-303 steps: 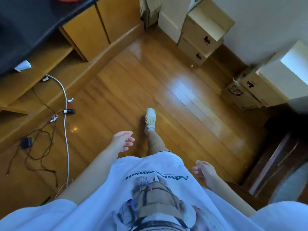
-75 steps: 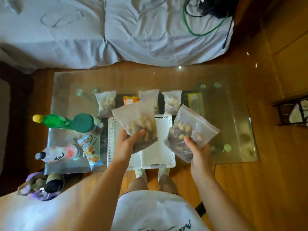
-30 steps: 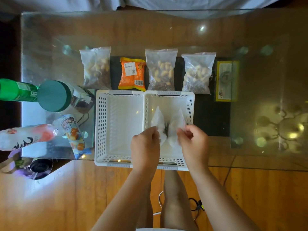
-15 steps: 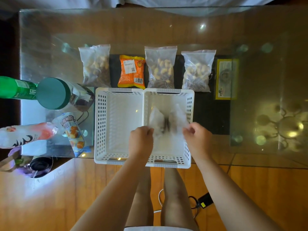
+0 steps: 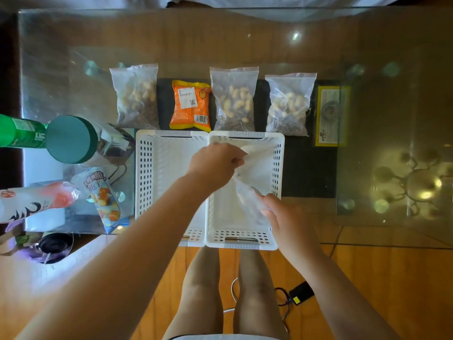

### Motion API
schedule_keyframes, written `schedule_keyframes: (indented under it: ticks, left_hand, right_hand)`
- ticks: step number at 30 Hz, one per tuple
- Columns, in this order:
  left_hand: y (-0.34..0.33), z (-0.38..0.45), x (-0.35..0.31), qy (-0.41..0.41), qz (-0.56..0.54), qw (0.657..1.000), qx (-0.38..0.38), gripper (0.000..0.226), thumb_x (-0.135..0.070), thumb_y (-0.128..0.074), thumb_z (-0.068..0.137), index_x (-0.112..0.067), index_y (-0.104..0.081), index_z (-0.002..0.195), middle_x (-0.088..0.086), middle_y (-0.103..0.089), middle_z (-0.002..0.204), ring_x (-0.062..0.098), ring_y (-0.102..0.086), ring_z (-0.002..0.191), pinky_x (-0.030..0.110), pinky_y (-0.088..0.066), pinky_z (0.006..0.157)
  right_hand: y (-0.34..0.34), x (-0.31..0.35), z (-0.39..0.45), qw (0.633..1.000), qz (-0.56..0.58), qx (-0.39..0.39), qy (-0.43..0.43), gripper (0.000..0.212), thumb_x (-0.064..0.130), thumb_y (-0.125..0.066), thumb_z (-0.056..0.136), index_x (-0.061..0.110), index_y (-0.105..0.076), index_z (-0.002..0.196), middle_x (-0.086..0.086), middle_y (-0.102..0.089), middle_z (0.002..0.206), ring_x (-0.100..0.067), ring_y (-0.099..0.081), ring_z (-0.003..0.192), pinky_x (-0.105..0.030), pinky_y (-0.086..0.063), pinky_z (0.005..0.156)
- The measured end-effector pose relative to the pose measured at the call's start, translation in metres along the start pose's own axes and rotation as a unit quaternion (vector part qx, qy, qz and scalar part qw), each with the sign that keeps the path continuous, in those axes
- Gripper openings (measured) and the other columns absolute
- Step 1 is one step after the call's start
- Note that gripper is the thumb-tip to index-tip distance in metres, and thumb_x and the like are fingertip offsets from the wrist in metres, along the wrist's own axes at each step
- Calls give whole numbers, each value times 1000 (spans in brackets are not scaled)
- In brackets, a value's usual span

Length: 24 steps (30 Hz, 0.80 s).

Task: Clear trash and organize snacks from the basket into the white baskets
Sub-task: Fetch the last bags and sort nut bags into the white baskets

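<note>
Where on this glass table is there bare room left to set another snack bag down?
Free: the far strip of the glass table beyond the row of clear nut bags, and the right end past the yellow-edged card. The left white basket is empty. Crowded: the left edge, with the green-lidded jar and bottles.

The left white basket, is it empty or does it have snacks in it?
Empty. The left basket shows only its bare white floor; the left hand and right hand hold clear bags over the right basket.
</note>
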<state>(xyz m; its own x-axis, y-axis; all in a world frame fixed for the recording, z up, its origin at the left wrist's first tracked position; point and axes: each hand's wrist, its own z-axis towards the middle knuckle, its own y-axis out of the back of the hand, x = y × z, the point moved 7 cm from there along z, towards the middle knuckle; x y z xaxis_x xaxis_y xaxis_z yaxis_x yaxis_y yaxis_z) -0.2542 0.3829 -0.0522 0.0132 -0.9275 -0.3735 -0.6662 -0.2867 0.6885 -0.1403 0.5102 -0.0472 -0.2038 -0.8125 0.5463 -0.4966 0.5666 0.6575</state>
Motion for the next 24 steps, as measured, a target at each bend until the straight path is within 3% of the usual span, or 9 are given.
schedule_keyframes:
  ticks: [3,7,10,14,16,17,19,22,24]
  left_hand:
    - [6,18,-5,-37,50,996,65,30,-23,-47,96,-30,-60,122,0,-64,122,23,-60,107,39,-51,92]
    - [18,33,-3,-57,50,993,86,31,-28,-57,91,-30,-62,121,-2,-63,125,21,-58,113,44,-49,95]
    - [25,35,10,-32,10,997,71,46,-24,-71,79,-24,-60,124,1,-62,128,22,-55,118,39,-45,101]
    - [36,34,22,-24,55,998,-36,27,-28,-64,85,-25,-68,111,0,-69,114,21,-62,101,26,-46,70]
    - [46,31,24,-29,43,994,-100,21,-31,-63,86,-28,-71,104,-4,-72,105,17,-64,91,21,-36,55]
    - [48,30,25,-28,32,992,-115,19,-32,-63,85,-29,-72,103,-5,-73,103,17,-64,89,20,-34,54]
    - [49,32,31,-20,15,993,-118,19,-31,-64,85,-29,-72,103,-5,-73,104,17,-65,91,22,-36,59]
    - [49,33,36,-16,-15,993,-113,30,-27,-69,82,-28,-66,112,-6,-69,112,15,-63,101,23,-44,72]
    - [56,25,31,-52,-63,983,-162,39,-27,-76,75,-22,-64,112,-3,-67,109,13,-62,95,24,-47,73]
  right_hand:
    - [-1,11,9,1000,-2,13,27,20,14,-50,92,22,-52,111,13,-49,66,-2,-42,49,-13,-23,43]
    - [2,29,40,996,-16,-12,83,26,8,-54,88,23,-56,110,-3,-68,83,-21,-65,73,-34,-53,56]
    - [6,21,65,998,-9,-47,51,16,13,-52,90,13,-64,101,-5,-69,89,-23,-63,85,-38,-52,67]
    - [6,13,82,995,62,-71,23,20,12,-49,92,11,-68,98,-6,-70,92,-22,-63,85,-34,-49,72]
    - [4,22,83,993,95,-52,54,22,9,-51,91,10,-69,103,-8,-72,100,-18,-64,92,-16,-46,81]
    - [3,26,83,991,113,-38,67,24,9,-52,91,10,-69,107,-6,-72,104,-12,-63,94,-1,-39,81]
    - [3,26,86,988,140,-16,69,26,10,-52,91,12,-68,112,-3,-71,109,-5,-60,96,8,-31,80]
    - [10,16,96,989,135,-34,55,23,9,-53,91,10,-68,109,-4,-70,110,-15,-63,102,-8,-40,86]
    - [14,8,99,986,155,-60,35,22,12,-57,89,12,-67,109,0,-68,109,-14,-62,102,-24,-47,88]
